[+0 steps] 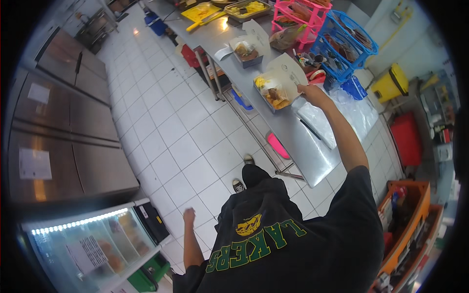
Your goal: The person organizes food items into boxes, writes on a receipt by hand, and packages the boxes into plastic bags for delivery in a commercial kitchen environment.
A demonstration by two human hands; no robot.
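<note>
Before me on the steel table, my right hand (310, 94) pinches the edge of the raised lid of a cardboard food box (273, 106). Inside that box are fried pieces, a yellow food and a clear plastic packet. A second cardboard food box (252, 63) stands beyond it, lid up, also with food and a clear packet. My left hand (189, 215) hangs low over the tiled floor, away from the table, its fingers curled and holding nothing that I can see.
Clear plastic bags (348, 113) lie at the table's right side. A blue plastic rack (339, 45) and a pink rack (304, 22) stand behind the boxes. Farther off are a metal tray (247, 16) and a yellow cutting board (203, 13) with a knife. Steel refrigerators (73, 121) line the left.
</note>
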